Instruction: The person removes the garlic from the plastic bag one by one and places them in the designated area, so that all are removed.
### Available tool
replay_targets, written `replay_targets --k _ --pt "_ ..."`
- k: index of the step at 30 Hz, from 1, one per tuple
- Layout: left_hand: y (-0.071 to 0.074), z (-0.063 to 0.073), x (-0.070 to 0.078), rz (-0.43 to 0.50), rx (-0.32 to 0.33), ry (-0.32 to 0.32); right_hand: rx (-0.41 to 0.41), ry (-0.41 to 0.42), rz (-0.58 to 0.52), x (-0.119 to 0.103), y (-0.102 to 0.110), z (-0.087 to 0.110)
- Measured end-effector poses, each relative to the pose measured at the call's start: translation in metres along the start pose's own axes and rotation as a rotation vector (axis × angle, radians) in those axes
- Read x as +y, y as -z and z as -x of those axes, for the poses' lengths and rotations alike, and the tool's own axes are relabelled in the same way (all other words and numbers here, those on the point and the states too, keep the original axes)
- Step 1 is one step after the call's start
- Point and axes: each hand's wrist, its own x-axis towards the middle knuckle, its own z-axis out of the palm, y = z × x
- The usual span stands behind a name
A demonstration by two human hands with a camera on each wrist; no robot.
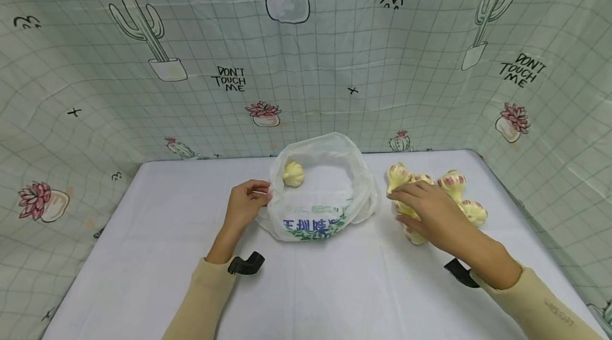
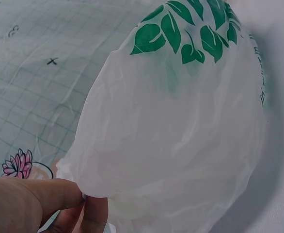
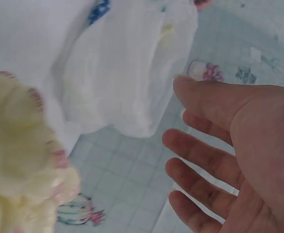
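A white plastic bag (image 1: 363, 186) with blue lettering and green leaves stands on the table, its mouth spread wide. One pale garlic bulb (image 1: 293, 174) lies inside it. My left hand (image 1: 246, 202) pinches the bag's left rim between thumb and fingers; the left wrist view shows that grip close up. Over a group of several garlic bulbs (image 1: 473, 213) on the right hovers my right hand (image 1: 432, 215), partly covering some of them. In the right wrist view its fingers (image 3: 200, 150) are spread and hold nothing, with blurred bulbs (image 3: 21, 145) off to the left.
A white cloth covers the table (image 1: 158, 255). Behind and at both sides hangs a checked curtain (image 1: 315, 64) printed with cacti and lettering. Black straps (image 1: 246, 264) sit on both wrists.
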Motion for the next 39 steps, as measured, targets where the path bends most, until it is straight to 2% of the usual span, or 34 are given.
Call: replay_targets --k 9,16,22,39 --pt "0.001 -0.001 0.002 0.016 -0.004 0.001 -0.038 0.031 0.001 -0.025 0.003 -0.044" --pt "0.001 0.0 0.003 0.017 -0.001 0.013 -0.086 0.001 0.018 -0.037 -0.011 -0.074" --pt "0.001 0.001 0.002 0.019 -0.005 -0.002 -0.114 -0.009 0.033 -0.047 -0.023 -0.098" --pt "0.0 -0.001 0.003 0.019 -0.01 -0.012 -0.287 -0.081 0.049 -0.065 -0.054 -0.155"
